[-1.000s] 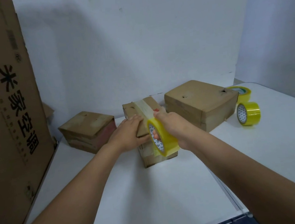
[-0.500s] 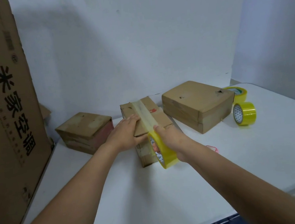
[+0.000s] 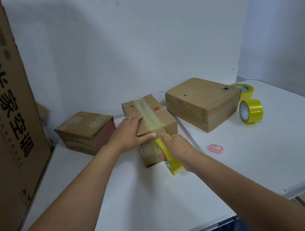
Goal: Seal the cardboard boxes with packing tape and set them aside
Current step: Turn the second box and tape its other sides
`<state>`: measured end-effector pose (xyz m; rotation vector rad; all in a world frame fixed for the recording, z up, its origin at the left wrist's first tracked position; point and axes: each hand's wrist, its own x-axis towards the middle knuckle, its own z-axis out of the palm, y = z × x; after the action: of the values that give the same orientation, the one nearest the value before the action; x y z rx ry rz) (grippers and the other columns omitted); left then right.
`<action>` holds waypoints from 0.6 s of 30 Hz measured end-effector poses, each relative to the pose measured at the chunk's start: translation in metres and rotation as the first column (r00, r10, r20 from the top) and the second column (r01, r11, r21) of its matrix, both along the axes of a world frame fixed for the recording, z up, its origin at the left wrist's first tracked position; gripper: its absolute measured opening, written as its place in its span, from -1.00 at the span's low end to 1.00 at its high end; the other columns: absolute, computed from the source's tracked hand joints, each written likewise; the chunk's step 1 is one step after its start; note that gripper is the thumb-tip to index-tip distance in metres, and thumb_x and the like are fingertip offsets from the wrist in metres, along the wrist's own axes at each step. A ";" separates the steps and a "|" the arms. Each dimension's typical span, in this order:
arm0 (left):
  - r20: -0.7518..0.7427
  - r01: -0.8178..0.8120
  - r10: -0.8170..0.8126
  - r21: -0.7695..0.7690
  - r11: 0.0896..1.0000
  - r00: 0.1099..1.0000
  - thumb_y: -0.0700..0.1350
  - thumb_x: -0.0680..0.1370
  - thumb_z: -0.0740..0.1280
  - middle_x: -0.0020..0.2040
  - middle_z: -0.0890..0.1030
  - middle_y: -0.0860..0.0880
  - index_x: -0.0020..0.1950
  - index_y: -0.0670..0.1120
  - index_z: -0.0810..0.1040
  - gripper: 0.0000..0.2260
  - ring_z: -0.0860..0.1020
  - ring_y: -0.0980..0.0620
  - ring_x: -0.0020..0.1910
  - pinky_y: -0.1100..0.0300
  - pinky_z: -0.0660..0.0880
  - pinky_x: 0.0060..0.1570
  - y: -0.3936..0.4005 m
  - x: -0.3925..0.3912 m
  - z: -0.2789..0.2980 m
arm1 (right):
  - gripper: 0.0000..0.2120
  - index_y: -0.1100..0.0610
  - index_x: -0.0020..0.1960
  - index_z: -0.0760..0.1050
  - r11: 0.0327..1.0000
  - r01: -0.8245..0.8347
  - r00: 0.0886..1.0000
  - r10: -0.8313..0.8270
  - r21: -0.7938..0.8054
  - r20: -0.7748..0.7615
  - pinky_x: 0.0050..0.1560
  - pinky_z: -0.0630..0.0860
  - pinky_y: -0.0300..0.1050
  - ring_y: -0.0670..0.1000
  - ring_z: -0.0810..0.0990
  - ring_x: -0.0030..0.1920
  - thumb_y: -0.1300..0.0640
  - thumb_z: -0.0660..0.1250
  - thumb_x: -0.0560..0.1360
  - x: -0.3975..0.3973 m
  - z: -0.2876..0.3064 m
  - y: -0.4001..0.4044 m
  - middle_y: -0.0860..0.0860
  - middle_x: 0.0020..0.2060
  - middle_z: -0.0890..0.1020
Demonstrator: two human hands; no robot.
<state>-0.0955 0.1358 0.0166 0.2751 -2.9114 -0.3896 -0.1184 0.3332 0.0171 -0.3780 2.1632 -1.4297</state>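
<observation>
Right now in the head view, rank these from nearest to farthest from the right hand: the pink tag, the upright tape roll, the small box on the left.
1. Pink tag, just right of the right hand.
2. Small box, far left.
3. Upright tape roll, far right.

I see a small pink tag-like object point(image 3: 216, 148) lying flat on the white table point(image 3: 267, 159), though I cannot make out what it is. A tall cardboard panel point(image 3: 1, 113) printed with large black Chinese characters stands upright along the table's left edge. Behind the table I see a plain white wall point(image 3: 139, 40), meeting another wall at the right corner.
</observation>
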 end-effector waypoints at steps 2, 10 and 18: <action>0.000 0.006 -0.006 0.012 1.000 1.000 0.46 0.37 0.24 0.60 0.12 0.01 0.57 -0.04 0.14 -0.08 0.04 0.05 0.57 0.08 0.00 0.54 0.001 0.001 0.000 | -0.65 0.15 -0.07 0.44 1.000 -0.003 1.000 0.003 0.007 -0.016 -0.19 0.49 -0.14 0.01 0.61 -0.35 -0.10 0.08 0.63 0.001 -0.002 0.000 0.07 -0.36 0.65; -0.014 0.003 -0.002 0.063 0.998 1.000 0.32 0.46 0.31 0.61 -0.14 -0.05 0.60 -0.13 -0.17 -0.01 -0.16 0.04 0.58 0.08 -0.14 0.55 0.017 0.008 0.001 | -0.59 0.22 0.08 0.49 0.999 -0.023 1.000 0.023 0.030 0.005 -0.12 0.59 -0.03 0.07 0.63 -0.41 -0.14 0.17 0.59 -0.011 -0.015 0.009 0.11 -0.33 0.63; 0.333 -0.069 0.060 0.015 0.998 0.941 0.36 0.54 0.15 0.56 0.21 -0.11 0.55 -0.14 0.19 -0.23 0.19 -0.05 0.53 0.10 0.14 0.49 0.026 0.013 0.044 | -0.09 0.15 0.51 0.28 0.927 -0.157 0.983 0.181 0.341 -0.041 0.43 0.22 0.11 0.21 0.29 0.46 -0.49 -0.16 0.47 -0.052 0.019 0.008 0.20 0.48 0.30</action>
<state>-0.0822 0.1614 0.0609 0.4829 -3.2172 -0.4064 -0.1708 0.3409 0.0358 -0.4808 2.3163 -0.9424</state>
